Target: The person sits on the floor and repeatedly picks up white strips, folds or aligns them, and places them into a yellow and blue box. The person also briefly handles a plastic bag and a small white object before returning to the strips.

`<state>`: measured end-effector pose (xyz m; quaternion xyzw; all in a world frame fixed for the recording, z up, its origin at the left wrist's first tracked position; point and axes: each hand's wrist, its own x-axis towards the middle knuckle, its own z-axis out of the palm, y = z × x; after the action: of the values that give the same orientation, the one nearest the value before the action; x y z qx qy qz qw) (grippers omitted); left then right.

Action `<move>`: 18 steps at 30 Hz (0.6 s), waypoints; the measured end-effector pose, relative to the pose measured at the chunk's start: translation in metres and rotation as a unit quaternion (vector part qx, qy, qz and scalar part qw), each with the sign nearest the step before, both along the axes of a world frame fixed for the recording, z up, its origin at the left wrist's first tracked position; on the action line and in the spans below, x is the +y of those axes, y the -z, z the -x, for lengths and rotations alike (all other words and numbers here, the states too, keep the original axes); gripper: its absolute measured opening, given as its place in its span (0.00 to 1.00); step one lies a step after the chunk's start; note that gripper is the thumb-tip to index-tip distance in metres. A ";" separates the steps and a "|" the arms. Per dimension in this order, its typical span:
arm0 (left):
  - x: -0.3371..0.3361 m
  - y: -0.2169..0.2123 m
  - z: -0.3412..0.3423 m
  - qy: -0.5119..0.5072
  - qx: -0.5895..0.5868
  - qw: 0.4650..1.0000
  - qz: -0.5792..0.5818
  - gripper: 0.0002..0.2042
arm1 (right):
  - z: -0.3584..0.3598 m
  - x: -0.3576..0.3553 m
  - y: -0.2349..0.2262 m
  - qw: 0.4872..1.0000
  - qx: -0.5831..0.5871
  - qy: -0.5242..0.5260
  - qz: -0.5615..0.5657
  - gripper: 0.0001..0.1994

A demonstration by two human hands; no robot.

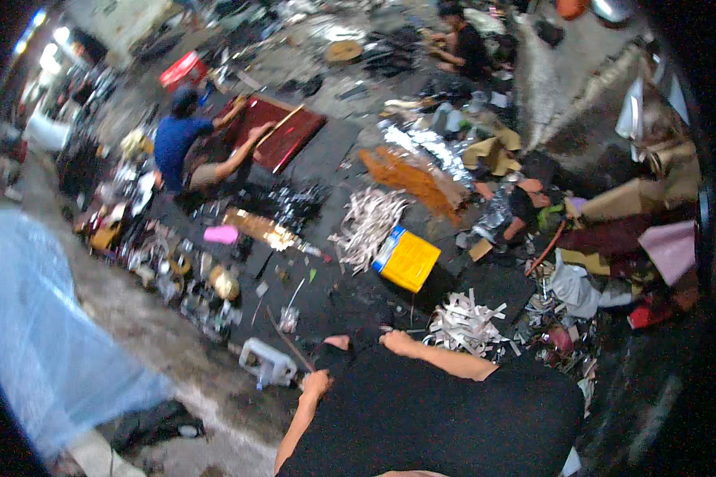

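Left hand [317, 385] closed round thin dark wooden stick [288, 343] slanting up and away, right hand [396, 342] flat, palm down, on black sheet [350, 318] just ahead of knees; advisable: firm pressure, stick guided close beside fingers, clear of pale paper strips [463, 324].

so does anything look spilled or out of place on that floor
Yes. Pale cut strips lie in a loose heap beside the right hand, and a second heap spreads near the tilted yellow can. The left hand grips a thin stick.
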<state>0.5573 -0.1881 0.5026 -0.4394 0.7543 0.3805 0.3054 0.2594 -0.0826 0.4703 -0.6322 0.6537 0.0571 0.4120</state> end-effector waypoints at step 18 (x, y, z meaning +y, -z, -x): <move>-0.128 0.103 0.032 0.347 0.095 0.895 -0.266 0.17 | -0.035 0.057 0.028 0.926 -0.209 0.265 -0.170 0.17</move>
<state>0.5250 -0.3165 0.3996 -0.0144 0.7550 0.4765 0.4503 0.2941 -0.0256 0.4418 -0.3538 0.6772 -0.0774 0.6405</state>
